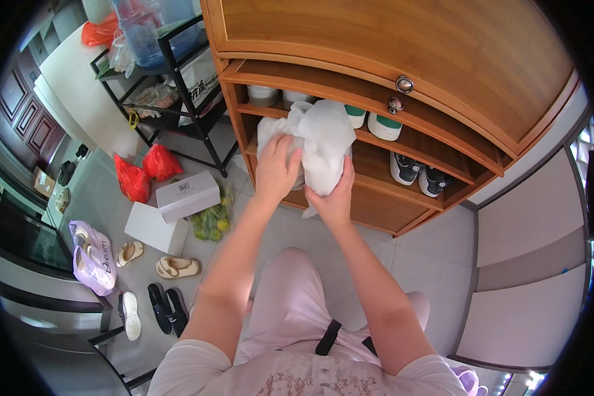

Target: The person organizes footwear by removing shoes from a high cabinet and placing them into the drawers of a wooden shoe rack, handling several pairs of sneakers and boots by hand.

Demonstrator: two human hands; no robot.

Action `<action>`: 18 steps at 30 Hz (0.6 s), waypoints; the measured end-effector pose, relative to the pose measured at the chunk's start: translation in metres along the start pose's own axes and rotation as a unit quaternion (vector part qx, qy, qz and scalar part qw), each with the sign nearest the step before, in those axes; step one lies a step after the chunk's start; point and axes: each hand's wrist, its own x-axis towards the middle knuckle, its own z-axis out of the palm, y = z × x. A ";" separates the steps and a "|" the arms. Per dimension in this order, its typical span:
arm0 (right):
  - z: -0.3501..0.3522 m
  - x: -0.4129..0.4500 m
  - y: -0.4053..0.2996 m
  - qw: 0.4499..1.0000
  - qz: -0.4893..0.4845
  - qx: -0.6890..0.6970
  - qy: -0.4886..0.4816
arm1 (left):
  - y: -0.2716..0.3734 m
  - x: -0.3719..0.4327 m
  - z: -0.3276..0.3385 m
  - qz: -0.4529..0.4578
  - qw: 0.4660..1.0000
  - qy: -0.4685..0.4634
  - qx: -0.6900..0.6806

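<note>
My left hand point(277, 171) grips a white wrapped bundle point(271, 129) in front of a wooden shoe cabinet point(376, 203). A second white bundle point(329, 143), in thin crinkled wrapping, rests in my right hand point(334, 198), with the fingers around its lower right side. The two bundles touch each other, and the wrapping hides what they contain. Behind them on the upper shelf stand green-and-white shoes point(385, 126) and grey-white shoes point(263, 95). Black sneakers point(406, 168) sit on the lower shelf at the right.
A cabinet flap point(376, 29) with a metal knob point(404, 84) overhangs the shelves. Left are a black rack point(193, 106), red bags point(131, 178), a grey-white box point(188, 195), a white lid or box point(153, 227), green produce point(210, 222), beige sandals point(178, 267) and black slippers point(168, 309).
</note>
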 end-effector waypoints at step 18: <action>0.001 -0.003 0.003 0.998 0.048 0.033 0.004 | -0.033 0.005 0.010 -0.082 0.993 0.044 -0.066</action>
